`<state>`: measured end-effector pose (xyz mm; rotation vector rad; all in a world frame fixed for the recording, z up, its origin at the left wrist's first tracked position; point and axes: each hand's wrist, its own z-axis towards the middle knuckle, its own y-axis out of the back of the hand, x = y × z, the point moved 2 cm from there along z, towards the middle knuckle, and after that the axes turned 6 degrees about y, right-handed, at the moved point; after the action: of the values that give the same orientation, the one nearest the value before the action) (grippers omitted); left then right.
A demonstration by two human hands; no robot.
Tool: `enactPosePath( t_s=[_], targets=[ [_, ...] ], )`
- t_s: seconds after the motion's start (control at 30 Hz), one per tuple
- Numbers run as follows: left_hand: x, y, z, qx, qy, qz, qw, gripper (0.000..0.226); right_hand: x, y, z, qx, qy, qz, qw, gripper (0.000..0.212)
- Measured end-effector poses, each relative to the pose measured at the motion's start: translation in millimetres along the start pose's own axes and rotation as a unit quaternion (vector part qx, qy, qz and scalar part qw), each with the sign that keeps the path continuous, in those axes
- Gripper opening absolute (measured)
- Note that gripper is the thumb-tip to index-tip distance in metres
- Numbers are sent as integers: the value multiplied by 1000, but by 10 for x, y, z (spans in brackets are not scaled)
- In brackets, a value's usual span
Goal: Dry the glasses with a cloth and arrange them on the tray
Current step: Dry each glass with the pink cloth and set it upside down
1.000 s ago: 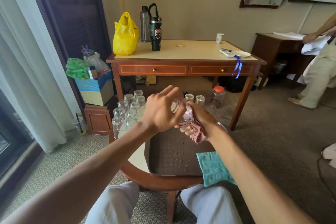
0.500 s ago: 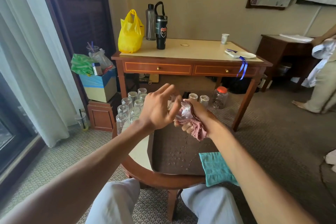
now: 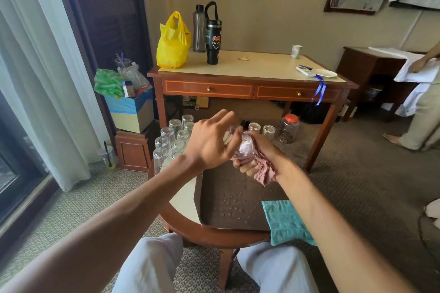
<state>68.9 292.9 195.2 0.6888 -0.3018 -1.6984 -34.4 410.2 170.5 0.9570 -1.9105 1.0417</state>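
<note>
My left hand [image 3: 209, 145] gripped a glass [image 3: 229, 135] above the tray [image 3: 214, 200]; my right hand [image 3: 253, 162] clutched the pink cloth [image 3: 260, 170] stuffed into it; two glasses [image 3: 260, 129] stood at the tray's far edge, seemingly done; a cluster of upturned glasses [image 3: 171, 143] waited beside it.

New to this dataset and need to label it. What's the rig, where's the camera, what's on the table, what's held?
There is no machine here. A person works with bare hands, and the view comes from a wide-angle camera worn on their head, looking forward and down. The left hand grips a clear glass. The right hand grips a pink cloth pressed against it. Below them, a dark tray dotted with water drops sits on a small round table. A cluster of upturned glasses stands left of the tray, two further glasses stand beyond the hands, and a teal cloth lies at the tray's right edge.
</note>
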Motion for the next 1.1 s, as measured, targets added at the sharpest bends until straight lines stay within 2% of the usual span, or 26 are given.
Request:
enactPosePath(
  t_s=[0.07,0.1,0.17,0.23,0.27,0.3,0.33,0.4,0.47,0.53,0.6,0.67,0.7,0.73,0.77,0.8,0.87,0.93,0.97,1.03,1.1],
  targets=[
    [15,4,7,21,-8,6,1000,28,-28,-5,2,-5,-6,18,1000,52],
    [26,-9,15,24,14,-2,1000,25,-38,-21,22,-44,15,8,999,55],
    [74,-59,45,36,139,-52,988,26,-64,-40,103,-144,103,-20,984,61],
    [149,-131,86,53,306,-135,941,34,-68,-63,185,-218,213,-40,952,63],
    [164,-132,100,53,339,-135,930,37,-53,-71,195,-231,235,-39,943,62],
    [174,-109,103,43,319,-102,941,39,-31,-71,168,-218,224,-34,949,62],
    [176,-72,84,26,264,-67,962,39,-13,-71,121,-180,179,-27,967,61],
    [128,26,27,1,98,-34,995,35,4,-39,49,-46,45,-13,998,56],
    [108,55,-30,22,-21,-15,999,32,-25,19,26,53,-22,-2,998,54],
    [127,11,-64,38,-23,-16,999,33,-66,-2,29,37,-20,-5,999,57],
    [167,-34,-69,29,80,-52,995,37,-83,-100,37,-54,54,-31,997,59],
    [236,-114,-35,39,253,-123,959,47,-66,-114,63,-152,154,-44,975,66],
    [263,-158,-16,53,324,-142,934,50,-60,-83,80,-166,161,-40,972,67],
    [250,-174,2,70,360,-132,921,51,-68,-44,95,-159,139,-36,977,67],
    [211,-161,16,81,355,-93,927,50,-80,-25,82,-133,90,-35,986,66],
    [157,-131,14,80,314,-48,945,46,-98,11,69,-93,31,-25,995,64],
    [25,-63,-24,46,143,-1,989,35,-158,93,34,-14,-51,5,999,63],
    [-62,-27,-73,56,-17,11,998,27,-201,91,-9,17,-77,18,997,69],
    [-56,-41,-87,71,-53,17,996,26,-224,84,-5,14,-74,18,997,70],
    [-5,-75,-100,86,-37,15,995,27,-250,13,-22,-51,-24,-3,998,68],
    [47,-90,-118,62,32,7,998,29,-292,17,62,-142,47,-32,988,68]
  ],
)
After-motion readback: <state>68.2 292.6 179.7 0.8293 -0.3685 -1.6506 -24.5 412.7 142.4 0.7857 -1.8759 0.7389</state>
